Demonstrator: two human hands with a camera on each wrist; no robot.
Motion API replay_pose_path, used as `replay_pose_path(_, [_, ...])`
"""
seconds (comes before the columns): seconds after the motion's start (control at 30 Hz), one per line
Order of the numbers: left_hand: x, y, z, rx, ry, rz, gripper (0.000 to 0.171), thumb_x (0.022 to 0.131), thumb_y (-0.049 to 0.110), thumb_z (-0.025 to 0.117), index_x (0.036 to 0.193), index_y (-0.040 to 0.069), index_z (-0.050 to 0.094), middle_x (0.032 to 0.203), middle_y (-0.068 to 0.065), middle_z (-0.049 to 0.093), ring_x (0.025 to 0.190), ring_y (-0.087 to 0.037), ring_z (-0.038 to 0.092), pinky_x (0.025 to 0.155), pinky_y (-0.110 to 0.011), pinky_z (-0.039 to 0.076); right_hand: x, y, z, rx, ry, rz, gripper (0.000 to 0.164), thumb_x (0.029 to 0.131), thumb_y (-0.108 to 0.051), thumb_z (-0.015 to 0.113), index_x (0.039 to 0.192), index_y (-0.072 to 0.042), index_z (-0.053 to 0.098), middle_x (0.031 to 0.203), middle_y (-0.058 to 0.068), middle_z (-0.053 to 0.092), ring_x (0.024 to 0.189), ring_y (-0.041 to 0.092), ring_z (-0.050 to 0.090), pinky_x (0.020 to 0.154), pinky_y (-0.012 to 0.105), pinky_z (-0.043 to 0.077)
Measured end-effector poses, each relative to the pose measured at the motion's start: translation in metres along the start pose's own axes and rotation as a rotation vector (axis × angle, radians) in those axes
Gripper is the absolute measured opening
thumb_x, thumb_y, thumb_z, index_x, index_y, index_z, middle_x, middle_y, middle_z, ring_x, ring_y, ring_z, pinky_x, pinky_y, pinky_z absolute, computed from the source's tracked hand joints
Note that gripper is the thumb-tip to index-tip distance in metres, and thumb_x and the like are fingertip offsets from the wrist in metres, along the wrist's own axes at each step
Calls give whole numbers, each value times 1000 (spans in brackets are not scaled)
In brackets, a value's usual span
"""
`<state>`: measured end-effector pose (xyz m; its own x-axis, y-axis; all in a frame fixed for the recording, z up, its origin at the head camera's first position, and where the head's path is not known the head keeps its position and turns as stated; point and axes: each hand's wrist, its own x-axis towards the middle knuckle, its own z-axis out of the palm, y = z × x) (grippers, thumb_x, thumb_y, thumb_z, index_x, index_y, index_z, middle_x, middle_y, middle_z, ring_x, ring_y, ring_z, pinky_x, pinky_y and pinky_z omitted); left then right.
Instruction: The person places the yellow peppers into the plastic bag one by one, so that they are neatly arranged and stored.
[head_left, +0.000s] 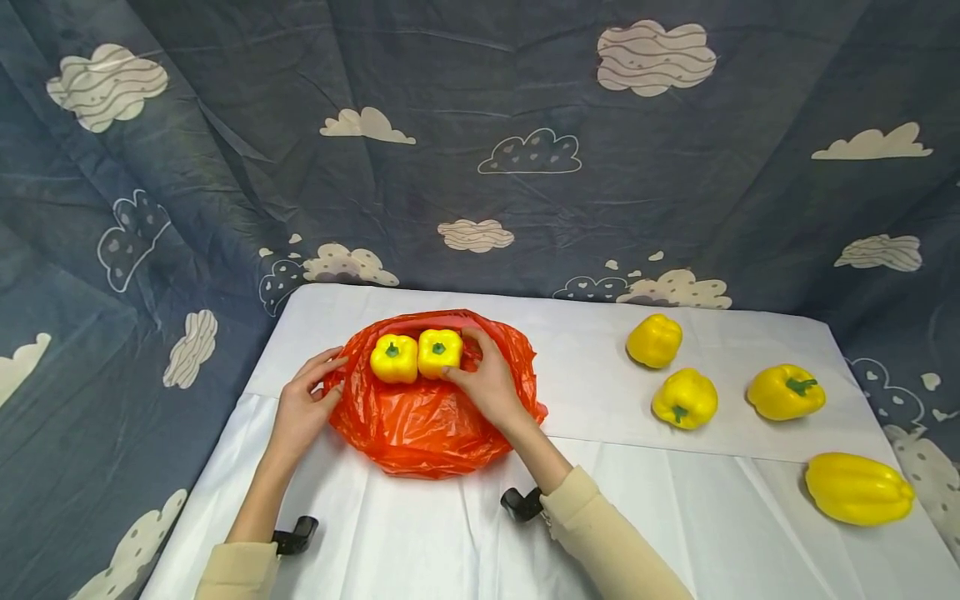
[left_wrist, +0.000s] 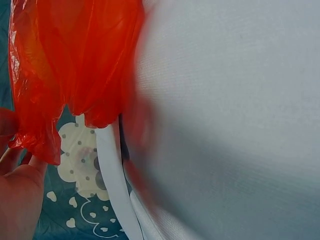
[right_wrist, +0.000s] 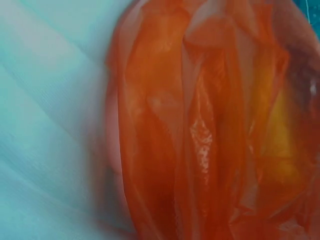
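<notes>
A red plastic bag (head_left: 420, 425) lies with its mouth spread on the table. Two yellow bell peppers sit side by side in it, a left pepper (head_left: 394, 358) and a right pepper (head_left: 440, 353), both with green stems up. My right hand (head_left: 492, 385) holds the right pepper between thumb and fingers. At the bag's left rim, my left hand (head_left: 302, 408) pinches the film; in the left wrist view the crumpled bag edge (left_wrist: 42, 145) is between its fingers. The right wrist view is filled by blurred bag film (right_wrist: 200, 150), with yellow showing through.
On the right side of the white table (head_left: 585, 533) are more yellow bell peppers: one at the back (head_left: 655, 341), one before it (head_left: 685, 399), one farther right (head_left: 786, 392) and a long one (head_left: 858, 489) near the right edge. A cloud-print curtain (head_left: 450, 192) hangs behind.
</notes>
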<state>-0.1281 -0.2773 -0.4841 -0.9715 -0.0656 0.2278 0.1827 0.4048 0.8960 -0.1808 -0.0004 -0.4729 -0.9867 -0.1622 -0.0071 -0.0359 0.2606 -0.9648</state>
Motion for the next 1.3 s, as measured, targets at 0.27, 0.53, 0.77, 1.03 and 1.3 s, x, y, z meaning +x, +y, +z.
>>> replay_pose_path(0.27, [-2, 2, 0, 2, -8, -10, 38, 90, -10, 59, 127, -2, 64, 141, -9, 51, 126, -29, 51, 84, -12, 48, -22, -13, -7, 124, -51, -39, 64, 87, -10, 74, 144, -10, 44, 140, 13, 49, 124, 32, 52, 99, 44, 47])
replay_pose_path(0.53, [-1, 1, -1, 27, -6, -6, 37, 91, -8, 59, 127, -3, 64, 141, -7, 52, 126, -29, 51, 85, -13, 48, -49, -43, -25, 159, -87, -59, 60, 89, -8, 72, 143, -12, 46, 140, 13, 50, 125, 33, 52, 98, 43, 48])
replay_pose_path(0.77, [0, 0, 0, 10, -6, -7, 37, 90, -11, 59, 127, -5, 63, 142, -12, 50, 126, -33, 50, 83, -12, 48, -72, -65, -48, 132, -105, -105, 53, 89, -2, 68, 139, -8, 50, 137, 6, 52, 121, 24, 55, 96, 34, 49])
replay_pose_path(1.03, [0, 0, 1, -7, -3, 7, 39, 90, -11, 59, 127, -4, 63, 142, -10, 51, 128, -29, 49, 84, -12, 48, -84, -53, -77, 99, -38, -180, 49, 90, 0, 68, 136, -5, 52, 133, 10, 55, 115, 30, 57, 99, 49, 46])
replay_pose_path(1.3, [-1, 3, 1, -11, -5, -3, 39, 90, -11, 58, 128, -2, 63, 142, -6, 51, 128, -27, 49, 84, -13, 48, -95, -24, -110, 40, 84, -259, 46, 89, 4, 67, 133, 2, 54, 132, 14, 57, 121, 32, 53, 97, 44, 47])
